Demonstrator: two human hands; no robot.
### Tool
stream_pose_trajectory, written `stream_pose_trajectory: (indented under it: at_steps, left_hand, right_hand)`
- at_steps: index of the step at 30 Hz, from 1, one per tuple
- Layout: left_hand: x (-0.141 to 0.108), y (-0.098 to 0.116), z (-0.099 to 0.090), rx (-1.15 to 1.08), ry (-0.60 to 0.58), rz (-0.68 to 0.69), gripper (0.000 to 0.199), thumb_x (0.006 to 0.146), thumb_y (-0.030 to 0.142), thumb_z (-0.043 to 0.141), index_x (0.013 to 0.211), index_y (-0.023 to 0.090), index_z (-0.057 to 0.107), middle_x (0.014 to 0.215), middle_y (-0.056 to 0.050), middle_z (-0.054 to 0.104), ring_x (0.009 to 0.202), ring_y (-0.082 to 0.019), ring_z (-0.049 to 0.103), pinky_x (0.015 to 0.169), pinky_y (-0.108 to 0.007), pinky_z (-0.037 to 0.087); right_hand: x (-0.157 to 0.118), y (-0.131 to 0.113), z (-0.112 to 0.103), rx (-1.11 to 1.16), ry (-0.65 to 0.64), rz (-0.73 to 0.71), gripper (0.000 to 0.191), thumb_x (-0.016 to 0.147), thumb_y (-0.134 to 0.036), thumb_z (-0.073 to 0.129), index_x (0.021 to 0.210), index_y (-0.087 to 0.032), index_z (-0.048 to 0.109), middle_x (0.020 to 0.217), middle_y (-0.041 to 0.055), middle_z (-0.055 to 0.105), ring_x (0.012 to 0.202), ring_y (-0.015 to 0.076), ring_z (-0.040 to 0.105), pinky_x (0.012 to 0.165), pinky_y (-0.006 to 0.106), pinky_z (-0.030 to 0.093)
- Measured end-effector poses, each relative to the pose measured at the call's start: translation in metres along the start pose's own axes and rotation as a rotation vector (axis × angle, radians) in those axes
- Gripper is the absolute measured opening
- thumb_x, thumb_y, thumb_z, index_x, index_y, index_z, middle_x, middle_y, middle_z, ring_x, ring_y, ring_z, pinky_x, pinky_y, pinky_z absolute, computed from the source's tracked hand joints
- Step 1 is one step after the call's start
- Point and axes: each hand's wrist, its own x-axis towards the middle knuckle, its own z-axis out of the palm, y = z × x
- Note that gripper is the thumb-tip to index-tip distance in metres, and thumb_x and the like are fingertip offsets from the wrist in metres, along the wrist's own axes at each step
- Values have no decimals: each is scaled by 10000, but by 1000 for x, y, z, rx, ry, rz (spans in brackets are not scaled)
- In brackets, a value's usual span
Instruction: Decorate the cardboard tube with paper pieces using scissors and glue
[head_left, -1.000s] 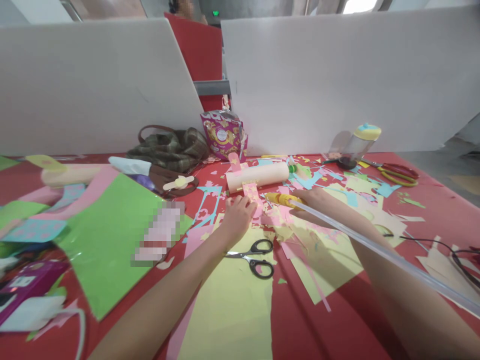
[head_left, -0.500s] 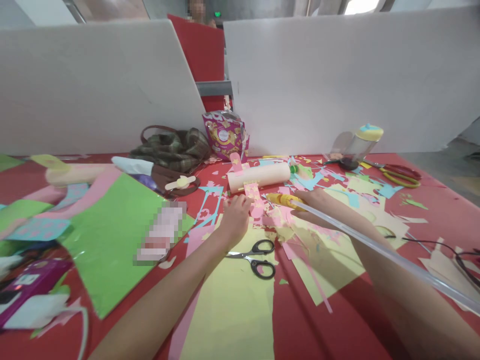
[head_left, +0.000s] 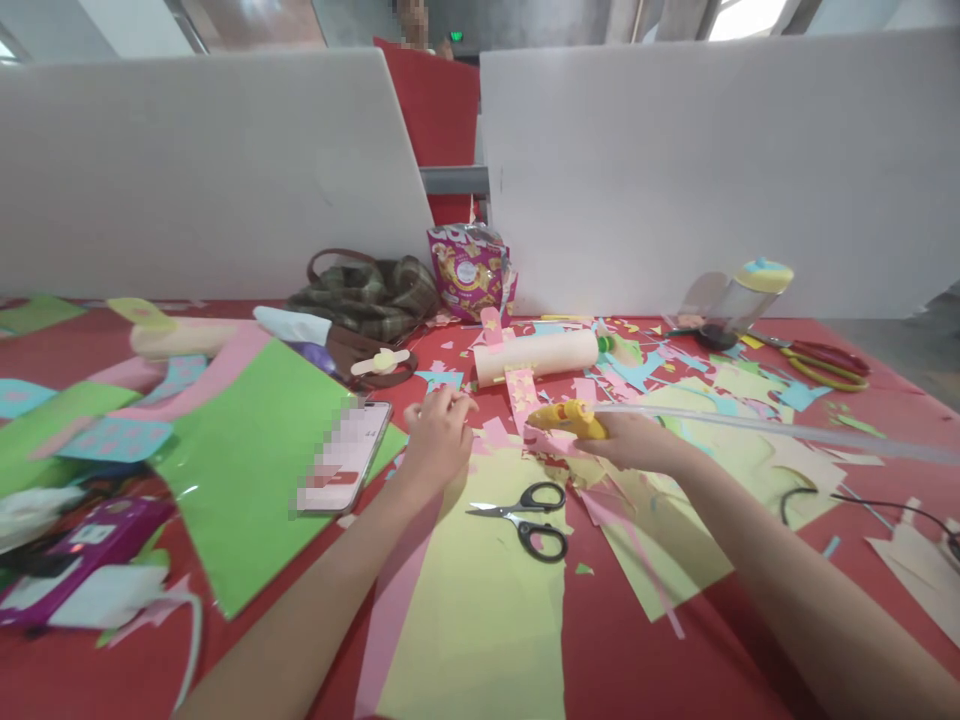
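My right hand is wrapped round a yellow hot glue gun, whose nozzle points left. A long clear glue stick sticks out of its back toward the right. Under the nozzle lies a pink paper strip with yellow stars, its far end against a cream paper tube. My left hand hovers left of the strip, fingers loosely apart and holding nothing. Black-handled scissors rest on a yellow paper sheet between my forearms.
A phone lies on green paper at the left, near a purple device. Behind are a plaid bag and a purple snack bag. A bottle and red-and-yellow-handled scissors stand right, among paper scraps.
My left hand has drawn back leftward from the starred strip. My right hand has turned the glue gun, swinging the glue stick's rear end up. The whole view has shifted slightly.
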Motion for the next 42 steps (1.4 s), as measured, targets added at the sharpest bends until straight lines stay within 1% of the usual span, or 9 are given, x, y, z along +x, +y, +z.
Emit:
stream_pose_trajectory:
  at_steps: [4, 9, 13, 23, 28, 31, 35, 38, 42]
  left_hand:
    - [-1, -10, 2, 37, -19, -46, 206, 729, 129, 387, 871, 200, 519, 943, -58, 497, 914, -216, 439, 722, -355, 244]
    - [-4, -14, 15, 62, -28, -19, 176, 745, 138, 378, 821, 196, 526, 905, -58, 507, 860, -208, 442, 727, -370, 230]
    - [-6, -12, 19, 61, -26, -17, 177, 741, 129, 381, 813, 185, 533, 912, -66, 499, 874, -218, 429, 733, -376, 223]
    - [-7, -14, 20, 84, -27, 2, 167, 753, 148, 381, 790, 180, 541, 925, -80, 500, 871, -229, 422, 715, -378, 222]
    - [-7, -15, 16, 101, -36, 10, 175, 754, 145, 375, 799, 184, 539, 912, -80, 501, 865, -231, 422, 713, -377, 232]
    - [-6, -18, 10, 114, -36, -1, 189, 751, 135, 370, 808, 191, 541, 915, -83, 503, 873, -237, 416, 723, -381, 235]
    - [-2, -24, -2, 135, -41, -34, 207, 721, 101, 380, 791, 189, 554, 914, -80, 509, 863, -231, 430, 716, -380, 243]
    - [2, -31, -13, 121, -127, -82, 212, 717, 107, 383, 753, 195, 572, 883, -70, 521, 864, -224, 448, 718, -381, 246]
    - [1, -39, -29, 73, -330, -89, 220, 677, 92, 410, 720, 211, 590, 839, -50, 539, 825, -216, 486, 718, -379, 253]
  right_hand:
    - [3, -2, 4, -21, 12, -11, 239, 737, -356, 431, 837, -215, 596, 657, 22, 641, 590, 187, 579, 498, 242, 364]
    - [3, -4, 4, -38, -2, -9, 260, 747, -365, 419, 893, -226, 584, 777, 28, 657, 687, 202, 595, 542, 243, 380]
    - [3, -5, 4, -59, -16, 4, 270, 744, -391, 420, 852, -210, 588, 708, 30, 653, 605, 194, 592, 515, 249, 373]
    - [2, -6, 4, -75, -24, 7, 282, 744, -403, 424, 862, -212, 594, 766, 41, 664, 670, 208, 600, 535, 248, 386]
    - [3, -5, 5, -81, -17, 6, 297, 741, -403, 427, 912, -220, 589, 865, 57, 654, 774, 235, 589, 571, 255, 393]
    - [2, -5, 5, -81, -20, 5, 284, 743, -396, 425, 867, -206, 596, 763, 54, 657, 691, 224, 595, 546, 258, 391]
    - [-3, -7, 0, -64, -46, -42, 238, 760, -350, 407, 829, -229, 601, 563, 4, 614, 520, 180, 560, 495, 256, 378]
    - [-6, -8, -5, -64, -7, -139, 197, 751, -309, 426, 834, -254, 597, 628, -8, 615, 565, 175, 552, 533, 262, 386]
    - [-9, -7, -11, -133, 77, -133, 184, 730, -336, 456, 801, -228, 587, 658, 7, 587, 569, 171, 528, 515, 265, 380]
